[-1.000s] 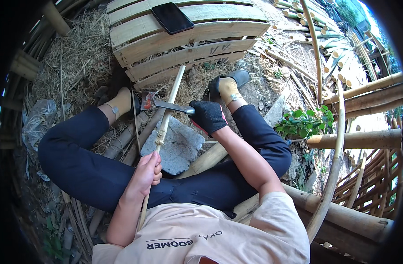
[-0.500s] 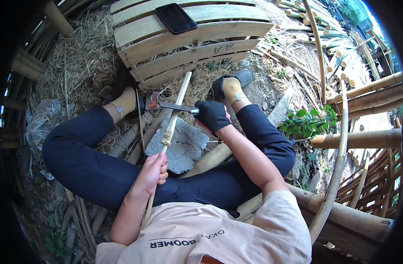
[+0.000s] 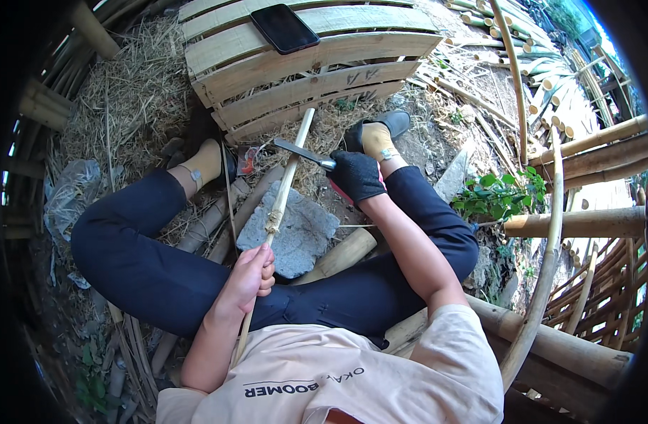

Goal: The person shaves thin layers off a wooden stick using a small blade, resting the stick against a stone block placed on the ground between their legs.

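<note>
My bare left hand [image 3: 249, 278] is closed around a pale bamboo strip [image 3: 284, 191], which slants up and away from me between my legs. A rough, frayed joint shows on the strip just beyond my fingers. My right hand [image 3: 358, 178], in a black and red glove, grips a knife [image 3: 300, 150] by its handle, which the glove mostly hides. Its flat grey blade points left and crosses the strip near the far end. Beneath the strip lies a flat-topped grey stone [image 3: 306, 237].
A slatted wooden crate [image 3: 310, 88] stands ahead, with a black phone [image 3: 285, 30] on top. Bamboo poles [image 3: 571, 226] and a leafy plant [image 3: 500, 198] are at the right. Crumpled clear plastic [image 3: 71, 198] lies left. Straw covers the ground, and cut bamboo is piled far right.
The knife has moved up and to the right, farther along the strip, with its blade now tilted. My left hand keeps its hold and has barely shifted.
</note>
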The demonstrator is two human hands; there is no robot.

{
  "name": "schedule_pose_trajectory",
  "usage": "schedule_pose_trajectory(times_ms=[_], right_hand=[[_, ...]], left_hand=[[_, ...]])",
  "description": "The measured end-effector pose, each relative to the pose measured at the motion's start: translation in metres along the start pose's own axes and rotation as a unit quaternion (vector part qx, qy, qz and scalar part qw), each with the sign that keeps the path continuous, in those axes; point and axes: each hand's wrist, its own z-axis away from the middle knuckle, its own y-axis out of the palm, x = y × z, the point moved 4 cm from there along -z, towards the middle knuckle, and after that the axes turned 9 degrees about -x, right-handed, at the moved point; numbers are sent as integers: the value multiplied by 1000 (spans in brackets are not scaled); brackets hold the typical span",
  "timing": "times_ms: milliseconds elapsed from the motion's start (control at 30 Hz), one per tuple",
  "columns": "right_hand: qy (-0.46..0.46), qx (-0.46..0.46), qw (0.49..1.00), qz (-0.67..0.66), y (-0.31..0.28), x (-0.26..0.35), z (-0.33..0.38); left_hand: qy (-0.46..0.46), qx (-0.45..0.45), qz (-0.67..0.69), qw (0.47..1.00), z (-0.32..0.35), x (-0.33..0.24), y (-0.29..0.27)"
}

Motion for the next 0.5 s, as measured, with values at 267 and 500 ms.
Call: schedule_pose_trajectory(times_ms=[267,500], right_hand=[[54,46,997,8,11,-11,-8],[22,78,997,-2,9,-9,-2]], left_hand=[[10,-16,-22,1000,3,-1,3],[17,6,-21,1000,5,-3,8]])
